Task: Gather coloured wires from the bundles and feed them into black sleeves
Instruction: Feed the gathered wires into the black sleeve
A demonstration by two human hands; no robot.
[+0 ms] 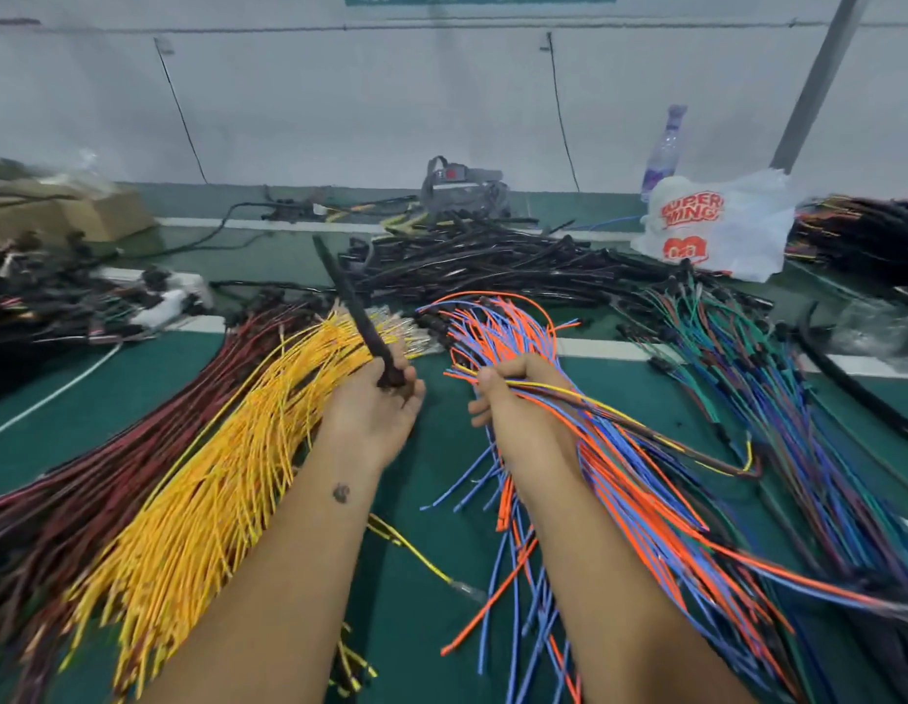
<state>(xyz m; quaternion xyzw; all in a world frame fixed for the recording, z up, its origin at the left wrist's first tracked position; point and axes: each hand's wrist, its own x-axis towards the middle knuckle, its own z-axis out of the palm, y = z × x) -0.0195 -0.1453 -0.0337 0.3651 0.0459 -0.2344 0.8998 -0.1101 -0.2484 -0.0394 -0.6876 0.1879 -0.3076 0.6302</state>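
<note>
My left hand (376, 414) grips the lower end of a black sleeve (348, 302), which points up and away over the yellow wire bundle (213, 475). My right hand (513, 393) holds a small bunch of gathered wires (619, 419), yellow, orange, blue and dark, trailing off to the right. Their tips stick out left of my fingers, a short gap from the sleeve's end. Under my right arm lies the orange and blue bundle (497, 327). A dark red bundle (112, 449) lies at the left, and a green and blue one (746, 358) at the right.
A heap of black sleeves (492, 266) lies behind the bundles on the green table (431, 525). A white plastic bag (716, 226) and a bottle (665, 149) stand back right, a cardboard box (71, 210) back left, and finished harnesses (61, 307) at the left.
</note>
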